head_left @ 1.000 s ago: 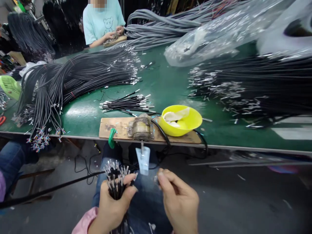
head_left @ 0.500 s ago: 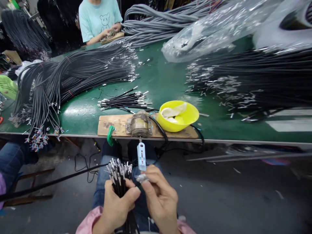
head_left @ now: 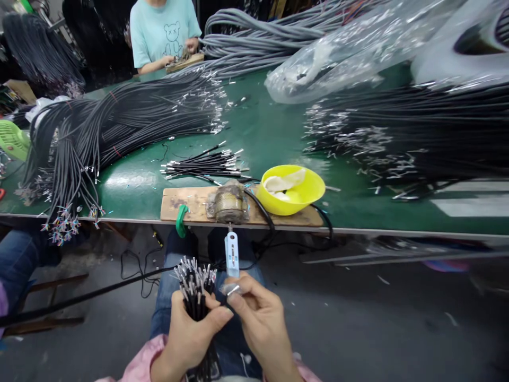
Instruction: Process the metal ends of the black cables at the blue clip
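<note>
My left hand (head_left: 191,329) is closed around a bundle of short black cables (head_left: 194,300), their stripped silvery ends pointing up and away from me. Just to its right, my right hand (head_left: 258,318) pinches a small crumpled silvery scrap (head_left: 230,289) between thumb and fingers. It looks like foil; exactly what it is cannot be made out. A light blue clip-like plastic piece (head_left: 232,257) hangs just beyond my right fingertips. That piece sits on the shaft of a small worn motor (head_left: 229,204), fixed to a wooden board (head_left: 191,204) at the table edge.
A yellow bowl (head_left: 314,193) with white material stands on the board's right, near a green clamp (head_left: 181,220). Short black cables (head_left: 209,163) lie behind the motor. Long cable bundles lie left (head_left: 131,116) and right (head_left: 417,127). A co-worker (head_left: 165,37) sits across the table.
My right hand has shifted slightly up and left, and the silvery scrap has turned in its pinch. The co-worker's hands have moved apart. My left hand keeps its hold on the cables.
</note>
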The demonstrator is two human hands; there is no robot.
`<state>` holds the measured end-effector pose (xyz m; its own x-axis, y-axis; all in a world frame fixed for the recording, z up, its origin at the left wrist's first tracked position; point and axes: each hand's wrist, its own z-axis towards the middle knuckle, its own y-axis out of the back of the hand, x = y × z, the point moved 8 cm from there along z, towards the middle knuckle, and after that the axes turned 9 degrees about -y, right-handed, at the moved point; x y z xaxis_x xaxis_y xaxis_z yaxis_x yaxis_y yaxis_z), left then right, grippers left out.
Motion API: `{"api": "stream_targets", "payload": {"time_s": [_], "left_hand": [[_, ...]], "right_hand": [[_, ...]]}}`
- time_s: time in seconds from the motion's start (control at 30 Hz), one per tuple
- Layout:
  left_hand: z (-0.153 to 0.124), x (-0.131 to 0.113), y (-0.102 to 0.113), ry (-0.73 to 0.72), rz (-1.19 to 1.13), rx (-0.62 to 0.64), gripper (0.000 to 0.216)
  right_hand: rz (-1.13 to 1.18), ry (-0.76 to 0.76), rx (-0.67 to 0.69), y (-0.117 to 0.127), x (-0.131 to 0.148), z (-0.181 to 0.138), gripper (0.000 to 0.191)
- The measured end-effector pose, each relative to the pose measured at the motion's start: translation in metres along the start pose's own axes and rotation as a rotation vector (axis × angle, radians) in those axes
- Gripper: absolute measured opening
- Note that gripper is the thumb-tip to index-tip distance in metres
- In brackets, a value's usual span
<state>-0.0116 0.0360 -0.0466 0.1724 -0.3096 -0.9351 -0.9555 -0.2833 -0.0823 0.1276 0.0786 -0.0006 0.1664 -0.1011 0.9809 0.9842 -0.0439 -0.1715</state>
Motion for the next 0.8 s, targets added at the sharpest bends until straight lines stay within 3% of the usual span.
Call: {"api": "stream_targets", "payload": {"time_s": [0.1, 0.2, 0.3, 0.43, 0.53, 0.63, 0.7, 0.8], "left_hand": [[0.0, -0.004, 0.001, -0.029, 0.026, -0.048, 0.032], [0.002, -0.005, -0.006, -0.004, 0.027, 0.019, 0.03], [0.004, -0.007, -0.011, 0.026, 0.001, 0.099, 0.034], [0.008, -0.02, -0.013, -0.061, -0.041, 0.134, 0.026], [0.011, -0.022, -0.017, -0.083, -0.042, 0.168, 0.021], [0.012, -0.024, -0.018, -0.106, -0.012, 0.167, 0.015], [0.012, -0.027, -0.017, -0.131, 0.021, 0.166, 0.012], [0.01, -0.032, -0.011, -0.158, 0.046, 0.138, 0.012]], "right_hand": [[-0.236, 0.314, -0.17, 0.005, 0.021, -0.012, 0.02], [-0.38, 0.51, -0.144, 0.002, 0.032, -0.017, 0.025], [-0.165, 0.258, 0.085, -0.001, 0.016, -0.002, 0.012], [0.445, -0.356, 0.343, -0.02, -0.021, 0.005, 0.034], [0.619, -0.671, 0.414, -0.033, -0.037, -0.001, 0.036], [0.574, -0.79, 0.395, -0.029, -0.048, 0.001, 0.035], [0.526, -0.783, 0.375, -0.024, -0.051, 0.011, 0.033], [0.472, -0.706, 0.209, -0.01, -0.046, 0.035, 0.031]]}}
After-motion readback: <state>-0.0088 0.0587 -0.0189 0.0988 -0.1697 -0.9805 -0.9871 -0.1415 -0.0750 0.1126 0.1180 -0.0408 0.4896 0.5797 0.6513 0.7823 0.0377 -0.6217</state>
